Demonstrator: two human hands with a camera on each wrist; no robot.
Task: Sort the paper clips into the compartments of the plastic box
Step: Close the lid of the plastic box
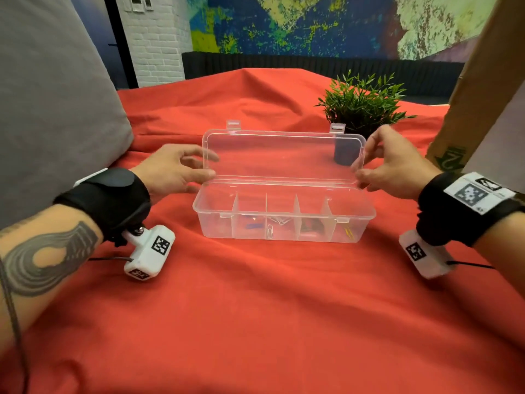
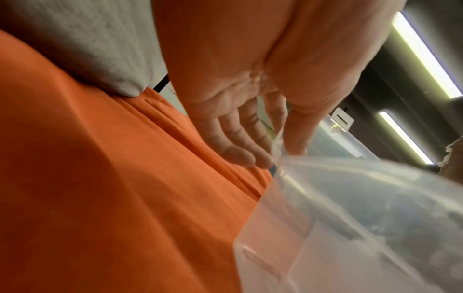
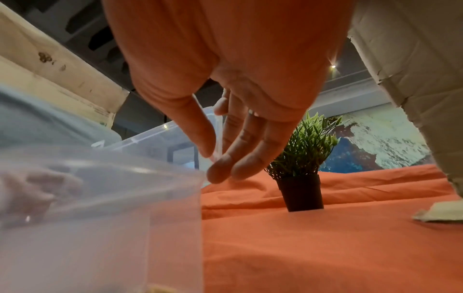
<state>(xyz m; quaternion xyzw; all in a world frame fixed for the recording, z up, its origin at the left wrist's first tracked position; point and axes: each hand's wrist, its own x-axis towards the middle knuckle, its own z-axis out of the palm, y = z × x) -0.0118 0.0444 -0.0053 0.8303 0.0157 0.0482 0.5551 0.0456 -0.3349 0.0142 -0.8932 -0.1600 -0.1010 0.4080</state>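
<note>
A clear plastic box (image 1: 216, 226) with several compartments stands on the red cloth, its lid (image 1: 284, 157) raised upright behind it. Blue paper clips (image 1: 254, 225), white ones (image 1: 270, 231), dark red ones (image 1: 309, 226) and yellow ones (image 1: 349, 231) lie in separate compartments; the leftmost looks empty. My left hand (image 1: 210, 166) pinches the lid's left edge, thumb in front and fingers behind. The right hand (image 1: 359, 166) pinches the right edge the same way. In the wrist views the left hand (image 2: 278, 156) and right hand (image 3: 213, 162) straddle the lid's thin edge (image 2: 276, 138).
A small potted plant (image 1: 360, 103) stands just behind the box's right end. To the left a grey cushion (image 1: 51, 95) leans, and a cardboard box (image 1: 477, 95) rises at the right. The red cloth (image 1: 255, 308) stretches wide in front.
</note>
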